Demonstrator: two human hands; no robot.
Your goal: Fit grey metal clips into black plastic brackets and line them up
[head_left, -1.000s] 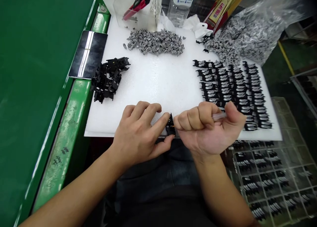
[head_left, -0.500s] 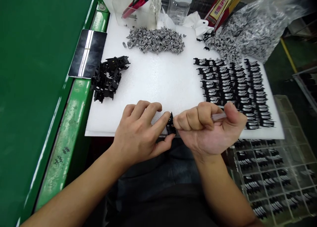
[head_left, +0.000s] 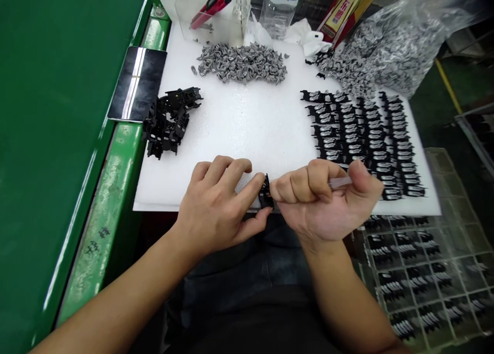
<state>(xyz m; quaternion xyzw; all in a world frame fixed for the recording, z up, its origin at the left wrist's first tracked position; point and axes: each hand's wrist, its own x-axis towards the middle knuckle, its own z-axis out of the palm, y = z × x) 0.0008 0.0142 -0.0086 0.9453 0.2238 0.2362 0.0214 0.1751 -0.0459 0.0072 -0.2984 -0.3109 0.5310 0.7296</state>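
Between thumb and index finger, my left hand (head_left: pixel 219 205) pinches a small black plastic part (head_left: pixel 265 193) at the front edge of the white foam board (head_left: pixel 247 133). My right hand (head_left: pixel 324 199) is closed in a fist around a thin, translucent stick-like tool (head_left: pixel 339 182). Only a short length of that tool shows, beside the right thumb; its kind I cannot make out. The right fist's knuckles sit right against the black part's right side. A tangled pile of similar black parts (head_left: pixel 170 120) lies on the board's left.
Small grey pieces (head_left: pixel 243 63) are heaped at the back. Rows of black parts with grey pieces (head_left: pixel 366 138) cover the right side. Behind stand a clear box (head_left: pixel 212 19), a bottle (head_left: pixel 278 12) and a plastic bag of grey pieces (head_left: pixel 401 40). A compartment tray (head_left: pixel 459 230) sits lower right.
Both hands keep nearly the same pose around the black part. The whole view has shifted very slightly; nothing is picked up or let go.
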